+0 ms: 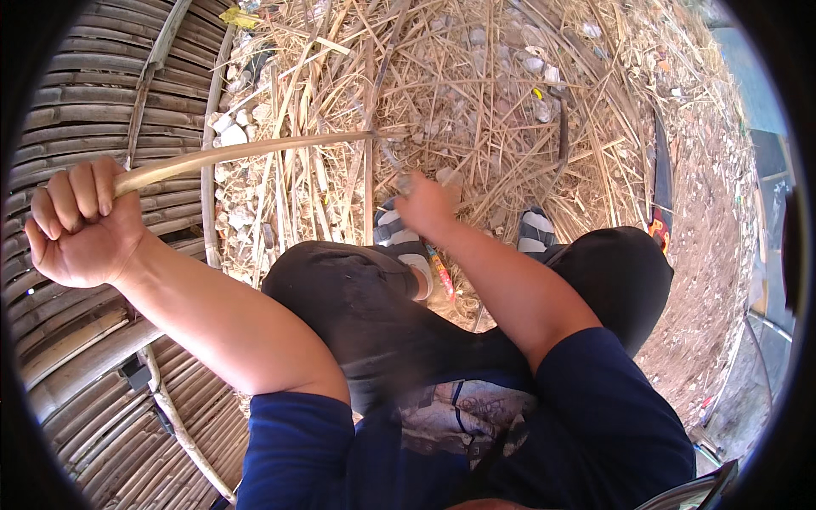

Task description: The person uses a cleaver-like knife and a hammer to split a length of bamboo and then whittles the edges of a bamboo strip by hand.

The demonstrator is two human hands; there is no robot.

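Observation:
At the far left, my left hand (89, 223) is closed round one end of a long pale bamboo strip (246, 151). The strip reaches rightward above the littered ground and bends slightly down toward its far end. My right hand (427, 204) is closed in front of my feet, a little below and right of that far end. A thin greyish shape lies between the strip's tip and my right fingers. Blur and the litter keep me from making out what these fingers hold.
Bamboo slat panels (93, 110) stand along the left. Cut strips and shavings (476, 93) cover the ground, with stones (231, 132) among them. A saw-like long dark blade (661, 161) with a red-yellow handle lies right of my knee. A red wrapper-like piece (442, 276) is between my sandalled feet.

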